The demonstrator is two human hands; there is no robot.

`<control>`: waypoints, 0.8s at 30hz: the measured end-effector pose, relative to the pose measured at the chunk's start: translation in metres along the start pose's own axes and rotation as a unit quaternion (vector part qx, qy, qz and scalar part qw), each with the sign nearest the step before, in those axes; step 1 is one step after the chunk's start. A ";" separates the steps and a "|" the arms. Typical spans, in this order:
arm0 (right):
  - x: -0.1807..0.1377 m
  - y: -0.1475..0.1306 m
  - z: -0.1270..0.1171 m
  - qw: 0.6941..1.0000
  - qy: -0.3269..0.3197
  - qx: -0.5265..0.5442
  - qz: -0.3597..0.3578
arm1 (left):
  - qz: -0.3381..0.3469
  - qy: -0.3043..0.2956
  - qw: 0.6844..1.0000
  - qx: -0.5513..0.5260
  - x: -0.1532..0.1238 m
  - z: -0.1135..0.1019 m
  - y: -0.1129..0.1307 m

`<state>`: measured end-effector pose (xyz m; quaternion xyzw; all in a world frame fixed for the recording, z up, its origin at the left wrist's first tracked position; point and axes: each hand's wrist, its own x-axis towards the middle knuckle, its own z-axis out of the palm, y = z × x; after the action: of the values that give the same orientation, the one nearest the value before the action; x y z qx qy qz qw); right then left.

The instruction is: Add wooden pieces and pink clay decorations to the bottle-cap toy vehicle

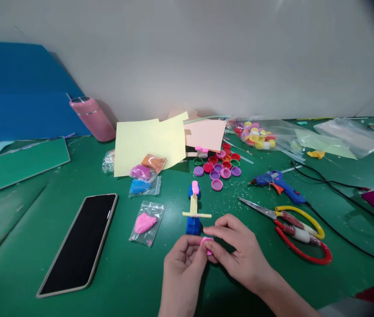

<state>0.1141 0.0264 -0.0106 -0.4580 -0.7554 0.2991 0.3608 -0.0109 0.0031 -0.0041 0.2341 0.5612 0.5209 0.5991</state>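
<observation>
My left hand [186, 259] pinches a small piece of pink modelling clay [207, 245] between thumb and forefinger. My right hand [239, 255] has its thumb on the same piece, its forefinger reaching out past it and its other fingers partly hidden underneath. Just beyond the hands stands a small model with a pale yellow stick body [194, 204], a crossbar, blue wheel-like parts [192, 226] and a pink clay lump [195, 188] at its far end. Left of it lies a clear bag of pink clay [146, 223].
Bottle caps [217, 185] lie scattered beyond the model. Scissors [272, 214] and a blue glue gun [277, 182] with a black cord are at right. A phone [77, 244] rests at left, and a pink bottle [94, 119] leans near yellow sheets [143, 141] along the wall.
</observation>
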 end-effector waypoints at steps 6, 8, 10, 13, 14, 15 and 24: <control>0.000 -0.001 0.000 1.000 -0.023 -0.008 0.008 | -0.022 -0.039 0.999 0.013 -0.001 -0.002 0.002; 0.000 -0.001 0.000 1.000 -0.029 0.000 0.004 | -0.018 -0.039 0.999 0.012 -0.001 -0.002 0.002; -0.001 -0.002 0.000 0.999 -0.034 0.015 0.006 | -0.008 -0.024 1.000 0.004 -0.001 -0.001 0.002; -0.001 -0.004 0.000 0.999 -0.019 0.027 0.039 | 0.008 0.008 1.000 -0.005 -0.002 0.000 0.003; -0.001 -0.005 0.001 0.998 -0.016 0.023 0.052 | 0.010 0.013 1.000 -0.003 -0.002 0.000 0.003; -0.001 -0.005 0.001 0.998 -0.016 0.016 0.061 | 0.011 0.014 1.000 0.001 -0.003 0.000 0.004; -0.002 -0.008 0.003 0.997 -0.029 0.009 0.071 | -0.006 -0.006 1.000 -0.020 -0.004 -0.001 0.004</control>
<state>0.1085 0.0205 -0.0063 -0.4984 -0.7284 0.3434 0.3210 -0.0124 0.0011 0.0011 0.2213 0.5487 0.5271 0.6101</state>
